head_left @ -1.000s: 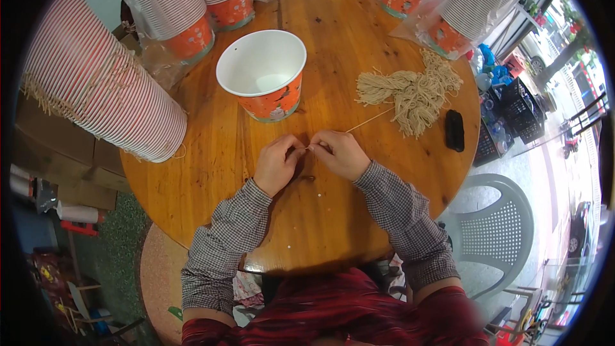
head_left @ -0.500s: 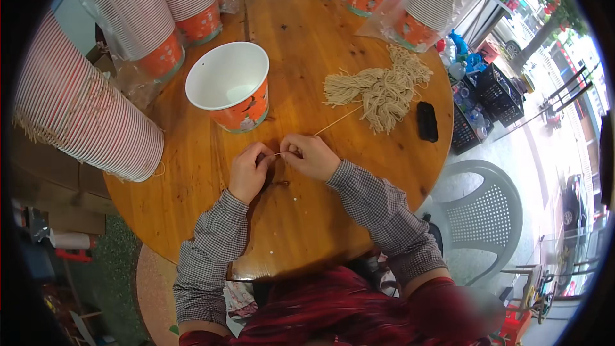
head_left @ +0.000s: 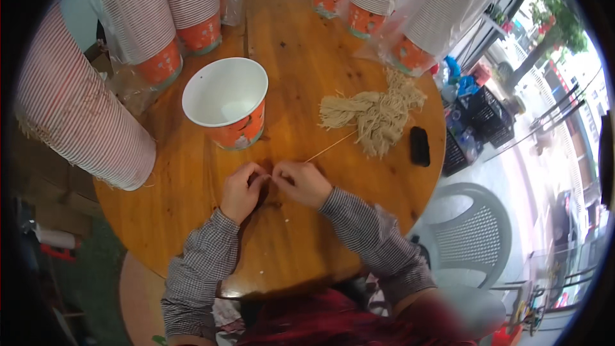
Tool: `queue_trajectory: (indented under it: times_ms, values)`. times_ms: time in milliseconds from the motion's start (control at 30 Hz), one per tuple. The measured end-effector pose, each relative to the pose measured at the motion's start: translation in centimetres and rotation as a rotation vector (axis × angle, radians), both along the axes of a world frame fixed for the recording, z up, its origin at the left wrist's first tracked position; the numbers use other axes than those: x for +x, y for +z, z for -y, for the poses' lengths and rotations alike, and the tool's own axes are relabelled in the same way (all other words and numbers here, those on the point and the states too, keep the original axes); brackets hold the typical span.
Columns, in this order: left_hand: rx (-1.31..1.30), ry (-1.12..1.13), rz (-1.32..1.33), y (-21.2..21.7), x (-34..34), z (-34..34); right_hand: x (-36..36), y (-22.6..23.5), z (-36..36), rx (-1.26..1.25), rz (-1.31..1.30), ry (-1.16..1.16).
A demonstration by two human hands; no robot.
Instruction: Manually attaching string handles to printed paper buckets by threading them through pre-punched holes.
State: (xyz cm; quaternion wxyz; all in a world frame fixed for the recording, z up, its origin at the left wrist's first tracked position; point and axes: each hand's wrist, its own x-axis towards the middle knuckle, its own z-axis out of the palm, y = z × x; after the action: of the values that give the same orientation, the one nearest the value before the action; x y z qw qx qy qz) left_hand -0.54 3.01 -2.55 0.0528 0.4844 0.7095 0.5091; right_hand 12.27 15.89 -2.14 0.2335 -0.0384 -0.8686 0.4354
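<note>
a thin tan string point(head_left: 330, 147) runs across the round wooden table point(head_left: 301, 70), from the pinched fingertips of both hands up and to the right into a loose bundle of the same fibre point(head_left: 375, 115). the left hand point(head_left: 242, 191) and the right hand point(head_left: 301, 182) rest on the table close together, fingertips nearly touching, each with its fingers pressed together on the string's near end; what exactly sits between the fingertips is too small to tell. just beyond the left hand stands an open white-and-orange paper cup point(head_left: 227, 104), upright. a small black object point(head_left: 419, 146) lies on the table to the right of the bundle. tall stacks of striped paper cups point(head_left: 77, 122) lean around the far and left rim of the table, some in clear plastic sleeves. a grey plastic chair point(head_left: 471, 237) stands off the table's right side.
</note>
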Motion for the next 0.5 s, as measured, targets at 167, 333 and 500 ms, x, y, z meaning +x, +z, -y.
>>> queue_trajectory:
  times_ms: [167, 333, 500]
  values:
    - [-0.057, 0.009, 0.033, 1.1, 0.6, 0.5, 0.1, 1.4, -1.0, 0.040, 0.089, 0.016]
    - [0.019, 0.028, -0.080, 0.9, 0.1, 0.2, -0.3, 1.5, -1.2, -0.097, 0.067, -0.051]
    - [-0.002, 0.028, -0.070, 1.3, 0.5, 0.3, -0.1, 1.9, -1.1, -0.154, 0.108, -0.121]
